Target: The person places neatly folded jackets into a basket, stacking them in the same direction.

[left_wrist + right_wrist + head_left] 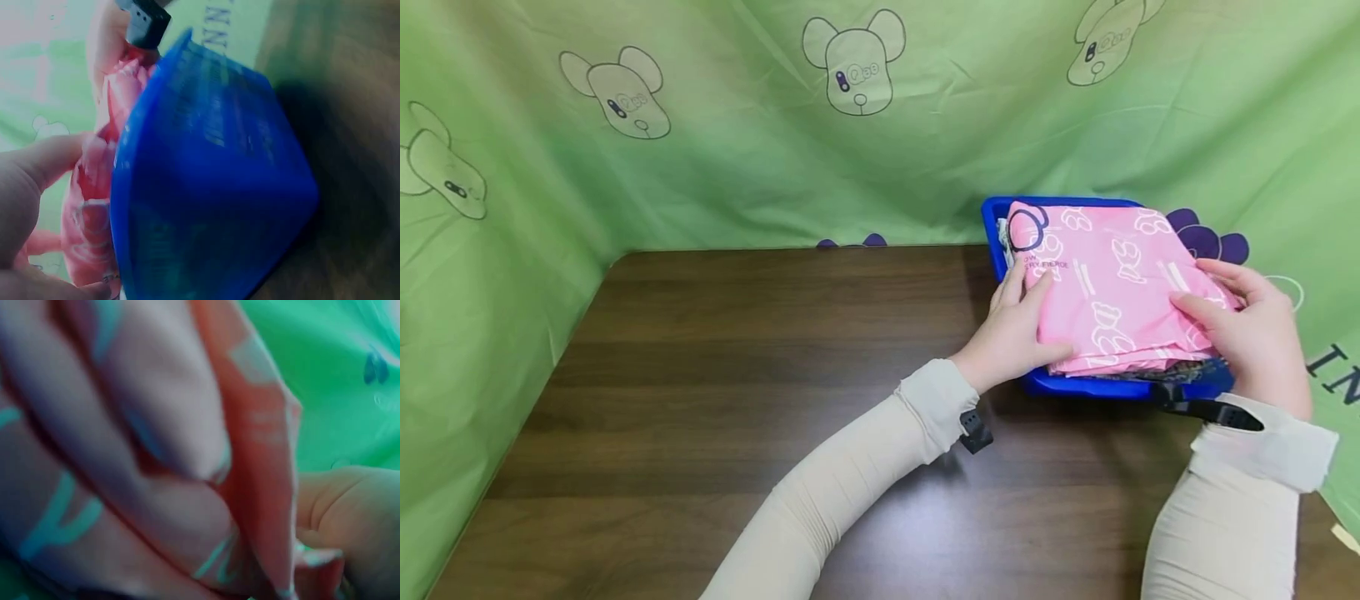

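A folded pink cloth [1123, 287] with white line drawings and dark lettering lies on top of a blue plastic basket [1078, 386], bulging above its rim. My left hand [1011, 333] rests at its left side. That thumb is at the front corner, and the other fingers lie fairly straight against the edge. At the right edge my right hand [1262, 337] holds the cloth, thumb on top, where the material is creased. Its lower fingers are hidden from the head view. Pink folds [262, 437] surround blurred fingers in the right wrist view.
Dark patterned fabric [1187, 371] shows inside the basket beneath the pink cloth. The basket stands at the back right of a brown wooden table [737, 375]. A green curtain [730, 183] with bear drawings hangs behind and along both sides.
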`<state>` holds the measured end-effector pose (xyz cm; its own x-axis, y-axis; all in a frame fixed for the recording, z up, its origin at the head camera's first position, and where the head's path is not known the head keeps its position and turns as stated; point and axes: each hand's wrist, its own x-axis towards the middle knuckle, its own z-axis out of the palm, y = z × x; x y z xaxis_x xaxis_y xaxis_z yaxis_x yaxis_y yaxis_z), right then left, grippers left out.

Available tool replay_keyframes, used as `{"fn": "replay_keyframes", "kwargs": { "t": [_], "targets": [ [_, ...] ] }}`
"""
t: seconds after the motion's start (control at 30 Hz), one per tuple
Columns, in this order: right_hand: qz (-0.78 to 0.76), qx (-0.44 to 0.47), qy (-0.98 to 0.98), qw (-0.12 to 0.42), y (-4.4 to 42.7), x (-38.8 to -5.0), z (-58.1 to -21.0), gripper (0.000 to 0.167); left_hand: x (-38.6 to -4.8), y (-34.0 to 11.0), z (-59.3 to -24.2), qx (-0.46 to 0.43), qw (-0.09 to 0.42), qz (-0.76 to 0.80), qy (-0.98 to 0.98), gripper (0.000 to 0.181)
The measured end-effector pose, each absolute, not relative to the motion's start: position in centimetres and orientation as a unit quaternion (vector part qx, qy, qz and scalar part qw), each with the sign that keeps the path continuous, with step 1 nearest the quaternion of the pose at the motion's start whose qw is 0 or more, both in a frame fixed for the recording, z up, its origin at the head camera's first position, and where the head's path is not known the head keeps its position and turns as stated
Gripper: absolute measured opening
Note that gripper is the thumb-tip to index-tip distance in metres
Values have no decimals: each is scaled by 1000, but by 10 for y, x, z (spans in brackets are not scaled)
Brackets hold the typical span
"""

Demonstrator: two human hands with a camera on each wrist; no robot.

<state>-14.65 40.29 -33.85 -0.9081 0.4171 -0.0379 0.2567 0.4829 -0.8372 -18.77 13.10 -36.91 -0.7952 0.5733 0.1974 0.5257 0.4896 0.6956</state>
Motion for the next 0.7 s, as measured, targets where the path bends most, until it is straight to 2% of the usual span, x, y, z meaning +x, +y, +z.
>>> {"fn": "replay_keyframes", "kwargs": {
  "t": [0.13,0.3,0.5,0.7],
  "targets": [
    [336,-173,-922,80,396,-145,-333,67,-188,131,-367,342,0,278,898,88],
    [247,-77,-965,42,392,-148,-335,67,-188,135,-370,350,-22,166,922,89],
    [241,10,-970,15,394,-155,-345,62,-187,137,-375,342,-12,122,932,86],
    [261,48,-964,23,397,-160,-355,58,-189,136,-380,342,-7,116,932,85]
  ]
}}
